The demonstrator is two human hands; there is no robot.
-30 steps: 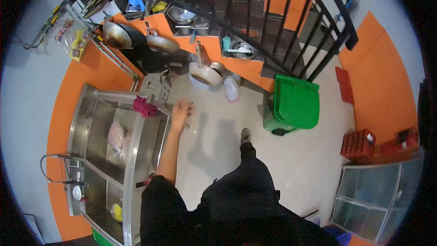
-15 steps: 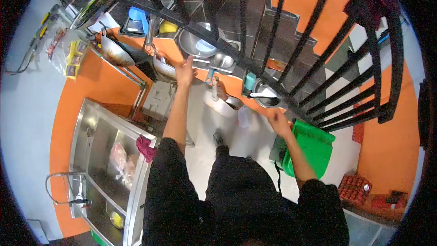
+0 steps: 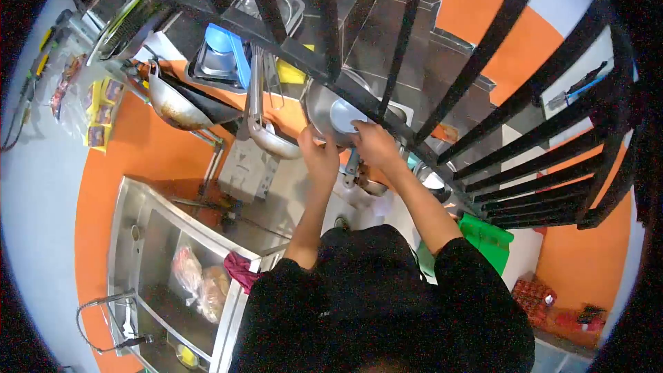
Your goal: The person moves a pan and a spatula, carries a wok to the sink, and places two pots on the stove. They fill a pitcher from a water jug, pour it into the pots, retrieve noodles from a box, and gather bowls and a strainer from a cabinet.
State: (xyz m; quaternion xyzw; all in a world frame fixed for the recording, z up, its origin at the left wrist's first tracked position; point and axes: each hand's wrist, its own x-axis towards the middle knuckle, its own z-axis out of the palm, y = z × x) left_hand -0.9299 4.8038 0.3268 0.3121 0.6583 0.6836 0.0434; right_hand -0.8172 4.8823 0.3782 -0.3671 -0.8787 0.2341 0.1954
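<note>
A wide metal bowl (image 3: pixel 319 102) sits on the stair ledge behind the railing, with a smaller pale blue bowl (image 3: pixel 343 116) inside it. At the metal bowl's near rim, my left hand (image 3: pixel 320 157) has its fingers curled over the edge, thumb raised. My right hand (image 3: pixel 378 146) reaches in from the right, its fingers closed at the pale blue bowl's right edge. Left of my hands hangs a frying pan (image 3: pixel 275 144). Below them is another hanging pan (image 3: pixel 373 187), partly hidden by my right forearm.
Black railing bars (image 3: pixel 407 34) cross in front of the dark steps. A blue dipper (image 3: pixel 219 39) lies in a tray at the left, near a wok (image 3: pixel 174 105). The steel sink (image 3: pixel 155 235) holds bagged food (image 3: pixel 186 271). A green bin (image 3: pixel 487 242) stands at the right.
Both hands have moved to the metal bowl; before, they were apart, the left near the frying pan and the right near the green bin. The view has shifted closer to the railing.
</note>
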